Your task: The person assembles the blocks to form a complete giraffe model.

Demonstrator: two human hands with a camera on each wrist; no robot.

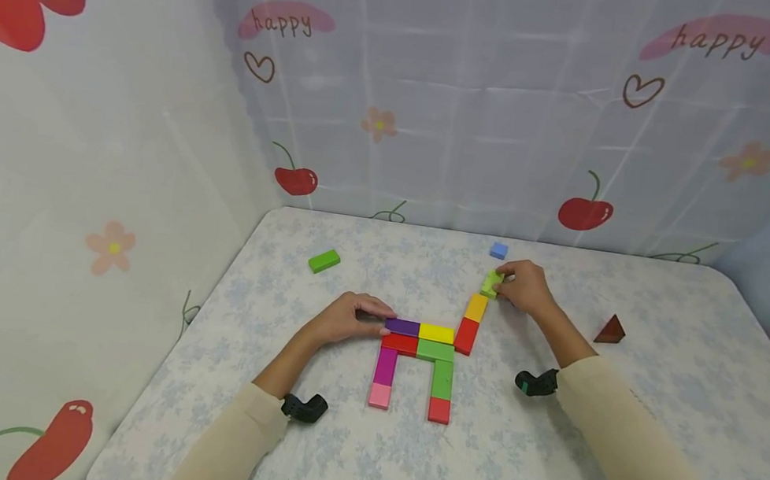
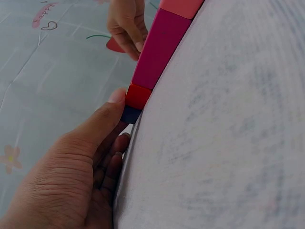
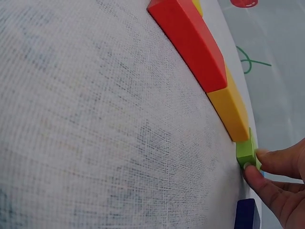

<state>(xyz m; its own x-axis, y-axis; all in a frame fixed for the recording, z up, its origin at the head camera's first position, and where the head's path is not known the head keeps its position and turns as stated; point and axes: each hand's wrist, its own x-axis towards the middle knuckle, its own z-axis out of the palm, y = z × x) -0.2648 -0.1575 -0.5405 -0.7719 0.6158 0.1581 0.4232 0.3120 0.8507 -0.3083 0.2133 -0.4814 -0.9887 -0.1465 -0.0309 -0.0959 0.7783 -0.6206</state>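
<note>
I take the yellow block [image 1: 436, 333] as my landmark on the worktop [image 1: 304, 452]: the light green block [image 1: 492, 283] lies beyond it and to its right, and my right hand [image 1: 526, 286] pinches that piece between thumb and fingers, so the right is clearly the nearer arm. Its long axis slants away from the yellow block, roughly in line with the orange block [image 1: 475, 307] and the slanted red block [image 1: 466, 335]; I judge that alignment to be what matters, though I cannot tell whether light green and orange touch. My left hand [image 1: 347, 319], left of the yellow block, holds the end of the purple block [image 1: 402, 327] between thumb and finger. By count I have three red blocks, two mid-green blocks [image 1: 442, 379], and one each of yellow, orange, purple, light green, magenta block [image 1: 386, 366] and pink block [image 1: 379, 396]. Apart from those sit one bright green block [image 1: 324, 261], beyond and left of the yellow; one blue block [image 1: 499, 251], farther beyond and right; and one brown triangular block [image 1: 610, 330], well to its right.
</note>
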